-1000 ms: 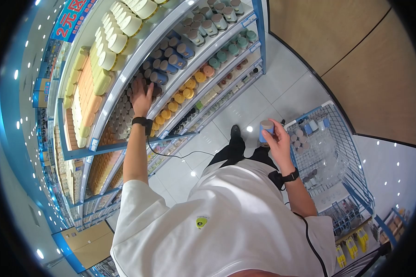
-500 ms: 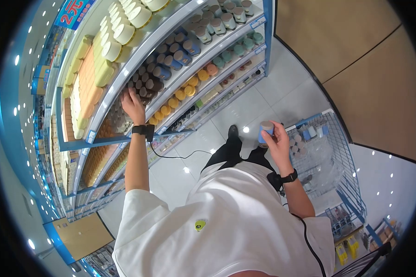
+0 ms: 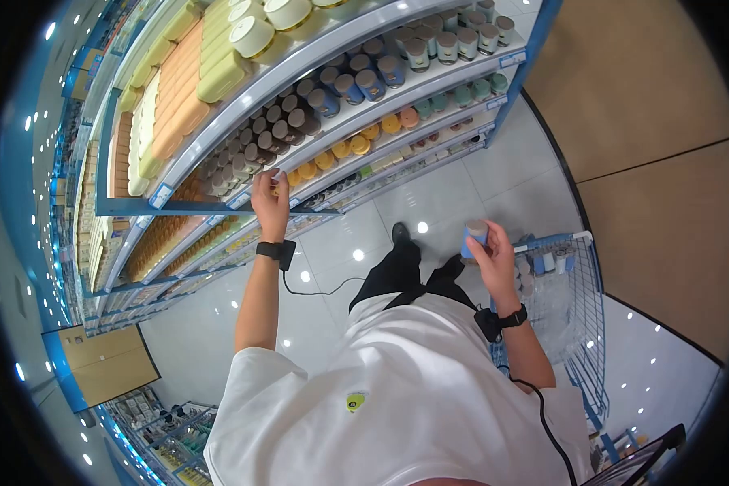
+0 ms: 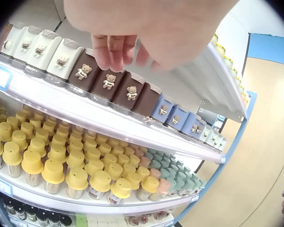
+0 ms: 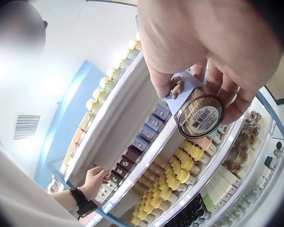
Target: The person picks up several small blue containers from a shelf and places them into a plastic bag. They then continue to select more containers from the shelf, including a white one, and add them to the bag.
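My right hand [image 3: 500, 263] holds a blue toothpick jar [image 3: 475, 237] with a greyish-brown lid, fingers and thumb curled round it. In the right wrist view the jar [image 5: 183, 97] is tilted; its clear base shows toothpicks and a barcode label, and a small bear figure decorates its side. My left hand [image 3: 270, 204] is at the shelf's front edge, its fingers [image 4: 114, 49] loosely bent with nothing seen between them. Behind those fingers stand dark brown bear jars [image 4: 106, 82], with white jars [image 4: 64, 59] on one side and blue jars [image 4: 177, 118] on the other.
Yellow-capped toothpick jars [image 4: 75, 177] fill the shelf below. White-lidded tubs [image 3: 251, 36] and long pastel boxes [image 3: 178, 105] sit on the shelf above. A blue wire cart [image 3: 595, 324] with goods stands by my right arm. A cable [image 3: 324, 293] hangs from my left wrist.
My left hand has drawn back from among the shelf jars to the shelf's front edge. The head view has shifted. My right hand still holds the blue jar.
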